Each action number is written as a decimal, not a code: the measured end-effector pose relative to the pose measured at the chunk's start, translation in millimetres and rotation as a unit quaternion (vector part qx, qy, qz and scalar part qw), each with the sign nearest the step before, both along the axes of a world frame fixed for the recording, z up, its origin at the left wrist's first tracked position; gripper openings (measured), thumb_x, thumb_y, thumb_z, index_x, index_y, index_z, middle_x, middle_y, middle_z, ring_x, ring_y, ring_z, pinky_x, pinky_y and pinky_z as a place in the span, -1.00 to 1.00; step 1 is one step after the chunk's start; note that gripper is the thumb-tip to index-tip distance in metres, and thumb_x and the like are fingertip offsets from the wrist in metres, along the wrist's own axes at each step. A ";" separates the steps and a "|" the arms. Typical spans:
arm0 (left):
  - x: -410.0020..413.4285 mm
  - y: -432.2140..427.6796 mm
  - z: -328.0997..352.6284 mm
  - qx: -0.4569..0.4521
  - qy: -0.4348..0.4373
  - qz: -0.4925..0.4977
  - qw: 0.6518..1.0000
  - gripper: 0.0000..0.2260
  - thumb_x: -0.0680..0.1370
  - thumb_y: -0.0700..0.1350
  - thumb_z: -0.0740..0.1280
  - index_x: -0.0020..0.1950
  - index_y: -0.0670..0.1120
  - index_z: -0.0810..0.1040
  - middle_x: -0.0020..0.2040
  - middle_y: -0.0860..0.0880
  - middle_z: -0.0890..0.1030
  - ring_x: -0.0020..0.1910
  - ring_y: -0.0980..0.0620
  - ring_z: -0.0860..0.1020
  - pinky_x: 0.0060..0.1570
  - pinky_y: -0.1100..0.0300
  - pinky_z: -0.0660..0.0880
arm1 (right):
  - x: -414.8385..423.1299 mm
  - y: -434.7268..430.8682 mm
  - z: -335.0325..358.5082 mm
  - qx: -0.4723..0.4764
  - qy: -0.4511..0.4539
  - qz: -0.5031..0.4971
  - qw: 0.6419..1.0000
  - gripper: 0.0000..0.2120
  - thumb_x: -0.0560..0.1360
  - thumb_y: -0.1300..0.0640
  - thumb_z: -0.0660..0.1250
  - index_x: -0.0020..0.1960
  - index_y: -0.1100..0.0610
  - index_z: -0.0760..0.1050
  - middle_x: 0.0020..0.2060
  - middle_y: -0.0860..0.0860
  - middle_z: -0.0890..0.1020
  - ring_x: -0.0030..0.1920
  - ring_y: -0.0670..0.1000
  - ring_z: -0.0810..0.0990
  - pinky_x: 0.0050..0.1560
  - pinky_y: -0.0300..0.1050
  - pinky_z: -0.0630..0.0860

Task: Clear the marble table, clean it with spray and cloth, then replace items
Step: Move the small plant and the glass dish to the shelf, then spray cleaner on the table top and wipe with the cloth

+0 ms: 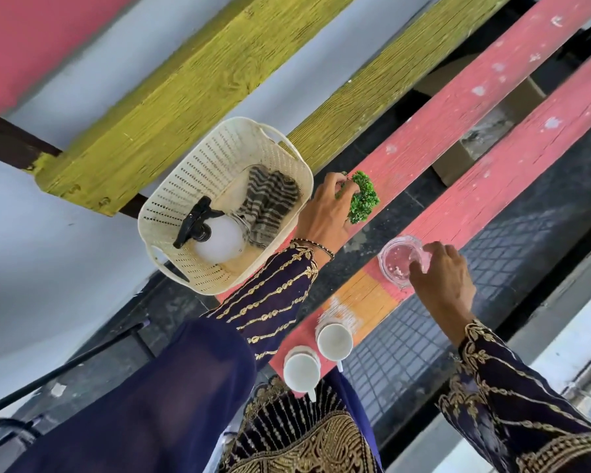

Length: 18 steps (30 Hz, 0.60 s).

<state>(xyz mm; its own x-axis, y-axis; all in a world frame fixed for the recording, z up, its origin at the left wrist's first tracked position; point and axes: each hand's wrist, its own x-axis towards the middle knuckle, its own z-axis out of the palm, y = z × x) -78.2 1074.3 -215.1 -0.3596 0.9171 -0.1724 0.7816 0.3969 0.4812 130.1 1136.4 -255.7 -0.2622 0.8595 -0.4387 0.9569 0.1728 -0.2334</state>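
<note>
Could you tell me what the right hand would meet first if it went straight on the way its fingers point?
The small clear glass jar on the red wooden plank; the right hand seems to hold its rim with its fingers.

Navy sleeves [277,295] with gold embroidery, beaded bracelet [313,245] at wrist.

Beside the basket [198,172], the left hand [325,213] is covering the green plant [364,196] at its base; a sleeve [273,295] is hiding the basket's near edge.
</note>
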 end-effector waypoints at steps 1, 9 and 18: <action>-0.4 -5.7 4.0 0.007 -0.001 0.006 1.000 -0.58 0.43 -0.18 0.46 0.25 -0.13 0.47 0.33 -0.13 0.37 0.15 -0.04 0.51 -0.17 0.08 0.65 | -5.4 -2.8 5.2 0.000 0.016 0.012 1.000 -0.61 0.61 0.10 0.33 0.38 0.22 0.47 0.30 0.21 0.55 0.29 0.23 0.49 0.12 0.19 0.54; -12.8 -69.8 52.0 0.088 0.001 0.076 0.993 -0.76 0.51 -0.19 0.34 0.18 -0.08 0.54 0.24 -0.07 0.48 0.07 0.01 0.54 -0.22 0.25 0.54 | -67.5 -43.4 54.3 0.024 0.153 0.104 0.982 -0.69 0.59 0.15 0.36 0.32 0.19 0.56 0.22 0.17 0.62 0.20 0.20 0.58 0.08 0.08 0.56; -53.3 -182.5 66.4 0.063 0.009 0.341 0.938 -0.81 0.46 -0.09 0.20 -0.09 0.06 0.61 -0.04 0.08 0.66 -0.05 0.02 0.61 -0.18 0.10 0.56 | -183.0 -115.0 66.6 -0.056 0.262 0.319 0.909 -0.38 0.55 0.14 0.46 0.53 0.26 0.32 0.36 0.24 0.53 0.33 0.24 0.52 0.25 0.09 0.50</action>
